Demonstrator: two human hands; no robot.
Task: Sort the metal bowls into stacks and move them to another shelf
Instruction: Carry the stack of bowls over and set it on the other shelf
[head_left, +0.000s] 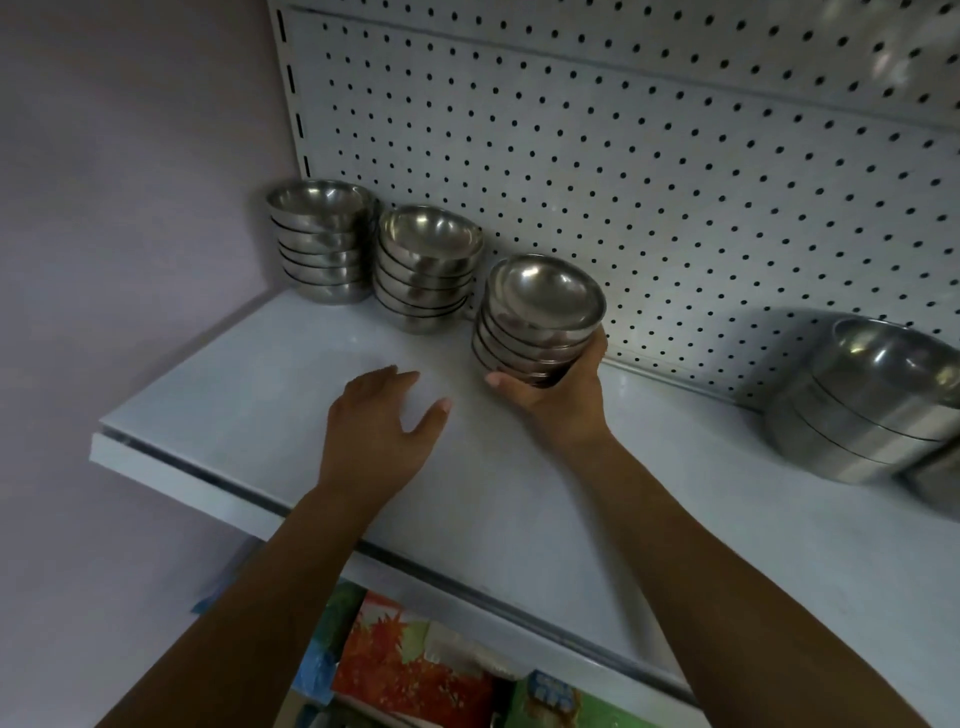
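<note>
Bowl stacks (426, 270): three small; rightmost stack (535, 322) in right hand (558, 402).

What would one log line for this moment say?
right hand: grips tilted bowl stack | left hand: empty, above shelf

A white perforated pegboard panel (623, 171) rises just behind the gripping right hand (558, 402). Orange-and-green printed packages (415, 660) lie below it, and a pale lilac wall (130, 156) stands to its left.
</note>
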